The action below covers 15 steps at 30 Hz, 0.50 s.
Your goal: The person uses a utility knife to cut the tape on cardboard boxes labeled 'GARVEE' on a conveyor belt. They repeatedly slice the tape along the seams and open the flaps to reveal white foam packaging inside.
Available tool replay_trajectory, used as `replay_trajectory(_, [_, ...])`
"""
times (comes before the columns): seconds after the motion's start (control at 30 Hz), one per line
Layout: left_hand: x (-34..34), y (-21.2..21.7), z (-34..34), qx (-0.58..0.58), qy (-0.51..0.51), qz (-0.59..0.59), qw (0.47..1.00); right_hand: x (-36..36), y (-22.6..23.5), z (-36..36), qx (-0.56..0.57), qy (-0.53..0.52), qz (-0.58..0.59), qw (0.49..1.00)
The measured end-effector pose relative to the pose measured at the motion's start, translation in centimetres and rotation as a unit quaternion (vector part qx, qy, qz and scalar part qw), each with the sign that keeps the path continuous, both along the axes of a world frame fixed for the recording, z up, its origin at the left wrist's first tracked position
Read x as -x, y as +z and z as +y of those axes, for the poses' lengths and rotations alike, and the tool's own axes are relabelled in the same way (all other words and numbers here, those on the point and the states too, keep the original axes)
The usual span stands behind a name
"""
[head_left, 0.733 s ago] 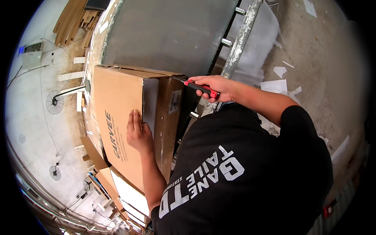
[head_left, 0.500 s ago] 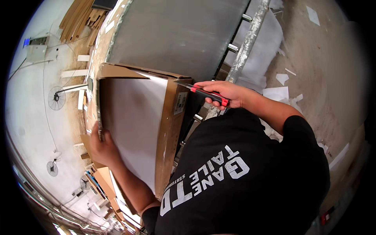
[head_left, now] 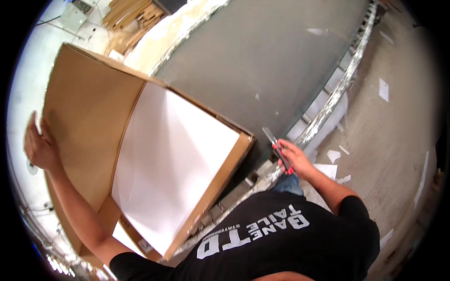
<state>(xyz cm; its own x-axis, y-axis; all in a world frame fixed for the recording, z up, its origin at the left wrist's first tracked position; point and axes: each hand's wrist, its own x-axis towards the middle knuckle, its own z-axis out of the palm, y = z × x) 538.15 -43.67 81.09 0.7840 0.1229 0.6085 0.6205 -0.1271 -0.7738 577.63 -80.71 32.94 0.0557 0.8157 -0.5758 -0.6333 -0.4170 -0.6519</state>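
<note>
A large brown cardboard box (head_left: pixel 211 199) lies with its long flap (head_left: pixel 91 103) swung out to the left. White sheets (head_left: pixel 173 159) fill the inside. My left hand (head_left: pixel 42 145) is at the flap's outer edge, its fingers stretched out and apart; whether the palm presses on the cardboard is hard to tell. My right hand (head_left: pixel 296 159) is closed around a red and black utility knife (head_left: pixel 282 158). Its metal blade is out and points up and away from me, just right of the box's near right corner, apart from the cardboard.
The box rests on a grey conveyor belt (head_left: pixel 262 51) that runs away from me. A worn, paint-spattered metal rail (head_left: pixel 323 114) borders it on the right. White scraps (head_left: pixel 333 156) lie on the floor (head_left: pixel 375 136). Wooden strips (head_left: pixel 133 21) are stacked at the far left.
The long flap has swung open to the left with my left hand, baring more white sheets. The knife has moved off the box's corner to the right. The whole view has turned.
</note>
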Motion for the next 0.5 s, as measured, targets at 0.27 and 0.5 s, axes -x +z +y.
replay_trajectory(0.27, [8.7, -37.8, 18.7, 0.499, 0.226, -0.154, 0.822, 4.5, 6.1, -7.2, 0.074, -0.186, -0.184, 0.962])
replay_trajectory(0.5, [9.5, -40.2, 21.6, 0.575, 0.402, -0.153, 0.696, 12.5, 5.8, -15.1, 0.127, -0.304, -0.227, 0.917])
